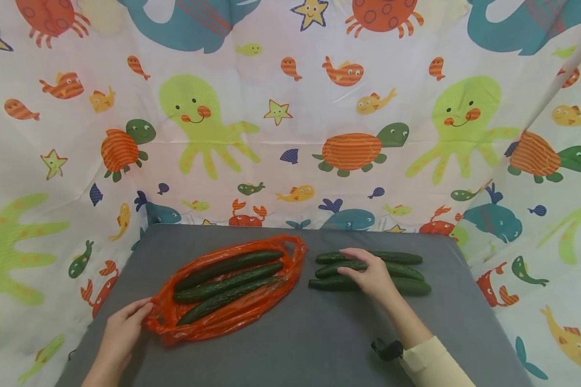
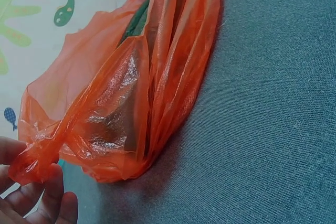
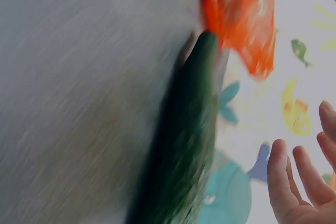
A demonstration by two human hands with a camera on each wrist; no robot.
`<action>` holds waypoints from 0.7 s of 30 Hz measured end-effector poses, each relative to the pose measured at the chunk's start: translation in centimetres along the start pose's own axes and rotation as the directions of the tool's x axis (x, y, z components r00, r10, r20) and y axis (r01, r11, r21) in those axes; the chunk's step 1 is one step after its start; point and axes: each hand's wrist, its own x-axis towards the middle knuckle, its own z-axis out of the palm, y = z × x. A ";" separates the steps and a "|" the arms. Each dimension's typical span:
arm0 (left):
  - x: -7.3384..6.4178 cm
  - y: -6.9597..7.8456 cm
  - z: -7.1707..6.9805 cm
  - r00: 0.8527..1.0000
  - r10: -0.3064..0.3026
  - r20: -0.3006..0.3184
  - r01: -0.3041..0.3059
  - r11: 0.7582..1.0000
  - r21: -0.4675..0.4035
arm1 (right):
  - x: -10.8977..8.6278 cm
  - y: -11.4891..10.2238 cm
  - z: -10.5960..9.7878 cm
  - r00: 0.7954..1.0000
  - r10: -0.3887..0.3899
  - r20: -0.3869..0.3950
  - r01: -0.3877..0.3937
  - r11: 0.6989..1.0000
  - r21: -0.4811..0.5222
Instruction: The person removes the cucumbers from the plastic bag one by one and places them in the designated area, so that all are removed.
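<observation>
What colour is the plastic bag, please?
The plastic bag is a see-through orange-red, which shows best in the left wrist view.

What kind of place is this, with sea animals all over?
Perhaps a little indoor booth: a curtain printed with sea animals hangs behind and beside a grey table, where cucumbers lie, some in an orange bag.

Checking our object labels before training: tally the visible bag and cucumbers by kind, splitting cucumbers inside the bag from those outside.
Orange plastic bag: 1
Cucumbers inside the bag: 3
Cucumbers outside the bag: 3
Total: 7
</observation>
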 end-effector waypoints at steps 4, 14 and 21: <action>0.1 -0.1 0.1 1.000 -0.003 -0.016 0.003 1.000 0.003 | 1.2 -1.5 2.3 0.996 -0.049 0.072 0.046 0.998 0.047; 0.0 -0.3 0.2 0.999 0.027 -0.045 -0.027 1.000 0.010 | 3.3 -5.3 9.2 0.971 -0.114 0.211 0.076 0.981 0.177; 0.0 -0.5 0.1 1.000 0.013 -0.024 -0.013 1.000 -0.001 | 3.9 -8.1 14.1 0.969 -0.161 0.187 0.122 0.972 0.203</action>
